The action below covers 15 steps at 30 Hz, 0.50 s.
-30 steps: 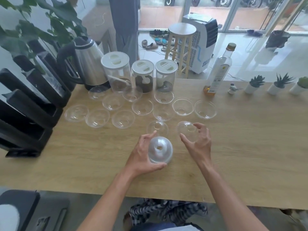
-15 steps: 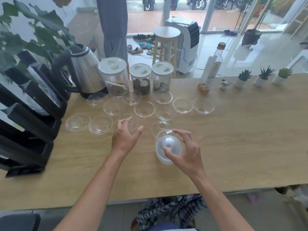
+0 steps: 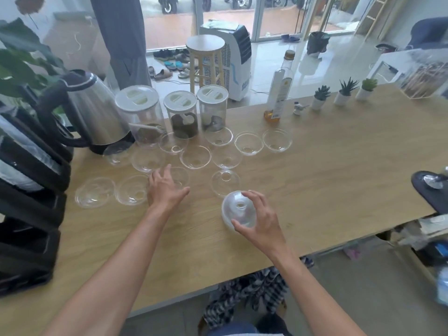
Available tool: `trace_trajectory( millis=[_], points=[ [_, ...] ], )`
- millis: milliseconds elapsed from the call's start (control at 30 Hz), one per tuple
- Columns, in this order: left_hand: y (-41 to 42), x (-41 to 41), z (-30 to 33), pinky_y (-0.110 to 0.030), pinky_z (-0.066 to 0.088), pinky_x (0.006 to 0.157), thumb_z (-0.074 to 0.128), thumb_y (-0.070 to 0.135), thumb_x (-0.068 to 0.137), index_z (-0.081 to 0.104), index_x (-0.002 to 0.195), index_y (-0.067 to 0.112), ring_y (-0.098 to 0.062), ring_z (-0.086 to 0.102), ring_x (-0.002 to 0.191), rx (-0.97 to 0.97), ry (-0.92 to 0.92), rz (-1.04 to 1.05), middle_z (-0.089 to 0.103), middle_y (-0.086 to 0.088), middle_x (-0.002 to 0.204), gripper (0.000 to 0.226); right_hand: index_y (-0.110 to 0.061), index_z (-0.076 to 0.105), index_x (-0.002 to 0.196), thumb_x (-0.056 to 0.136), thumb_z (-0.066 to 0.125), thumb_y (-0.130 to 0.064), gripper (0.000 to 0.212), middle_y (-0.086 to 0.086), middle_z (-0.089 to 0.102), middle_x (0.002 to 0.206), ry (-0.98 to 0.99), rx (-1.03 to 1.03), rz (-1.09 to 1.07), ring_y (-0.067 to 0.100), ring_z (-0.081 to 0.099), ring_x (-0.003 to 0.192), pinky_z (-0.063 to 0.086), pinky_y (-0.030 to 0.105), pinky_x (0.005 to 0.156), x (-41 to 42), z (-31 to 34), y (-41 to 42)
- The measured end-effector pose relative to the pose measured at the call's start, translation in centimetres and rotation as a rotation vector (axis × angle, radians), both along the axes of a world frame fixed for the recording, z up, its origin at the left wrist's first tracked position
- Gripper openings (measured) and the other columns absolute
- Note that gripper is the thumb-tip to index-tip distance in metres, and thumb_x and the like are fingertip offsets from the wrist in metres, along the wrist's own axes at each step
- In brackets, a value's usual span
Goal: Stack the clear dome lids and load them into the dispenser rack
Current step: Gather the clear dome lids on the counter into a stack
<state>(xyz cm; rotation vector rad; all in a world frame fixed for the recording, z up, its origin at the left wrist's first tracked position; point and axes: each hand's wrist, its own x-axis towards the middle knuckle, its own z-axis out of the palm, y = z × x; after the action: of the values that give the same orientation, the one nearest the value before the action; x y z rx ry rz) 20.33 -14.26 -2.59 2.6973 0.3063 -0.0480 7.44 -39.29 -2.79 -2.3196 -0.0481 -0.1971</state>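
Several clear dome lids lie upturned in rows on the wooden table (image 3: pixel 339 170). My right hand (image 3: pixel 258 218) grips a small stack of dome lids (image 3: pixel 236 209), dome side up, near the table's middle. My left hand (image 3: pixel 164 189) reaches forward with fingers spread over a single upturned lid (image 3: pixel 180 177); whether the fingers touch it is unclear. Another lone lid (image 3: pixel 225 181) lies just behind the stack. The black dispenser rack (image 3: pixel 29 214) stands at the table's left end, with some lids in an upper slot.
A steel kettle (image 3: pixel 94 112) and three lidded jars (image 3: pixel 180 113) stand behind the lids. An oil bottle (image 3: pixel 278 90) and small potted plants (image 3: pixel 344 90) line the far edge. A dark object (image 3: pixel 431 187) sits at the right edge.
My left hand let go of the stack and moved left and forward over a single lid. My right hand added its lid and now holds the stack alone.
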Motion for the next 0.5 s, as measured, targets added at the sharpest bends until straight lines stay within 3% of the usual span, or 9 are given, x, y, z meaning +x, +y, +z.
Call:
trace_trajectory(
  millis=[133,267,367,500],
  points=[
    [-0.1,-0.1,0.3,-0.042,0.036,0.115,0.089,0.051,0.066,0.036,0.155,0.017,-0.034,0.041,0.134,0.004,-0.035,-0.021,0.049,-0.020,0.139,0.109,-0.025,0.053,0.141,0.074,0.090,-0.036,0.078,-0.003,0.053,0.143,0.012,0.014,0.010,0.011,0.053,0.128,0.035,0.016,0.105,-0.1,0.4,-0.2],
    [-1.0,-1.1,1.7,-0.035,0.048,0.096,0.094,0.048,0.061,0.038,0.155,0.015,-0.025,0.051,0.118,-0.111,-0.196,-0.093,0.049,-0.013,0.130,0.114,-0.023,0.061,0.133,0.079,0.086,-0.040,0.062,-0.005,0.058,0.140,-0.037,0.084,-0.039,0.005,0.054,0.128,0.034,0.010,0.105,0.1,1.6,-0.7],
    [-2.6,-2.5,3.4,-0.027,0.045,0.092,0.094,0.051,0.057,0.039,0.155,0.016,-0.012,0.049,0.111,-0.281,-0.304,-0.171,0.047,-0.004,0.128,0.118,-0.023,0.069,0.122,0.088,0.080,-0.034,0.037,-0.011,0.068,0.128,-0.089,0.288,-0.135,0.001,0.060,0.125,0.043,0.018,0.108,0.7,3.4,-0.9],
    [-5.3,-4.7,5.2,-0.026,0.045,0.103,0.085,0.072,0.047,0.037,0.156,0.017,-0.014,0.053,0.119,-0.517,-0.312,-0.248,0.043,-0.003,0.128,0.131,-0.025,0.073,0.115,0.097,0.069,-0.034,0.021,-0.009,0.076,0.115,0.092,0.641,-0.170,0.002,0.069,0.112,0.053,0.030,0.105,3.0,6.7,-1.3]
  ],
)
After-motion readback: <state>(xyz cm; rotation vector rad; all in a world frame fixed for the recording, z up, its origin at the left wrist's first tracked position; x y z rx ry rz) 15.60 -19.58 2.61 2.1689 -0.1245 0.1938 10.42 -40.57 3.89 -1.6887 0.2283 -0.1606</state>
